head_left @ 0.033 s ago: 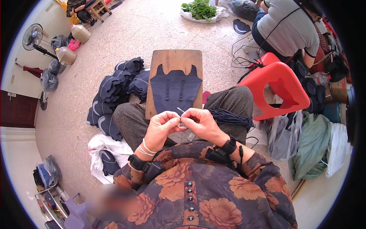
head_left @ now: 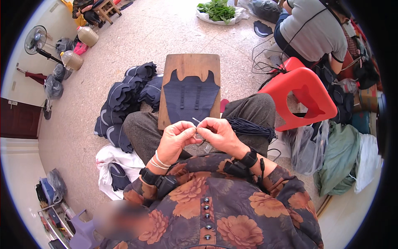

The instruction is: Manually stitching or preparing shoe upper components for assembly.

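Observation:
My left hand (head_left: pixel 177 139) and my right hand (head_left: pixel 222 135) meet above my lap, thumbs and forefingers pinched together. Out of the right hand's fingertips sticks a thin, pale-tipped rod (head_left: pixel 195 120), too small to tell its kind. A bit of dark cord (head_left: pixel 202 142) shows just under the fingers; what the left fingertips grip is hidden. Just beyond my hands, a dark navy fabric piece (head_left: pixel 190 95) with two rows of small slots lies flat on a wooden board (head_left: pixel 192 62). A bundle of dark cords (head_left: pixel 251 128) rests over the thigh at my right.
Stacked navy fabric pieces (head_left: pixel 124 97) lie on the floor to the left, above a white sack (head_left: pixel 118 157). A red plastic stool (head_left: pixel 304 97) stands at the right beside plastic bags (head_left: pixel 309 145). A co-worker (head_left: pixel 315 33) sits beyond it. Leafy greens (head_left: pixel 216 10) lie far ahead.
My fingertips have shifted very slightly, and the dark cord below them shows more plainly. Everything else is unchanged.

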A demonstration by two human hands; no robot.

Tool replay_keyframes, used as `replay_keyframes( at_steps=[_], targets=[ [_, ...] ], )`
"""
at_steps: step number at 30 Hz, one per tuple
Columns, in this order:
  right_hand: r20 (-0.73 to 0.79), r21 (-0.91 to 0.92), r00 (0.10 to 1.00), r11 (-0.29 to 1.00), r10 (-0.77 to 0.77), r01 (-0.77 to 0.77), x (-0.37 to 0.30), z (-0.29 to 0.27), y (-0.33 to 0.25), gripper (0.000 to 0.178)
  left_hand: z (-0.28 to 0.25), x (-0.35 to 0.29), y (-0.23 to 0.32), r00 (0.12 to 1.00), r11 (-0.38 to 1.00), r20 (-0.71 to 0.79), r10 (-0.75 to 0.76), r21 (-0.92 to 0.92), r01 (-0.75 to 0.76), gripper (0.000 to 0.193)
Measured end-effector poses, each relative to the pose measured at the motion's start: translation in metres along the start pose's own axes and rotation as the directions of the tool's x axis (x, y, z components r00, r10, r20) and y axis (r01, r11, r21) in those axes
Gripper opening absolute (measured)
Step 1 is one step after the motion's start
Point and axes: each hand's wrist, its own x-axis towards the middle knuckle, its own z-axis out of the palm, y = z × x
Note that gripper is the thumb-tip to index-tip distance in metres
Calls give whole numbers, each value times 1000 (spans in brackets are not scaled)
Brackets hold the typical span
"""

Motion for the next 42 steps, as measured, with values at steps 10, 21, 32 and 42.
replay_keyframes(
  at_steps=[10,21,32,42],
  targets=[
    [56,244,995,965,80,-92,0,0,6,9,1,1,-3,996,999,-90,27,-29,-29,11],
    [-47,107,999,994,4,1,-1,9,5,12,5,3,-9,952,985,-269,144,-56,-165,11],
    [-52,114,998,993,-26,32,-1,10,3,13,9,4,-13,944,980,-286,165,-58,-189,13],
    [-52,171,999,985,-12,20,-2,12,2,14,12,3,-15,939,978,-302,164,-74,-195,15]
  ],
)
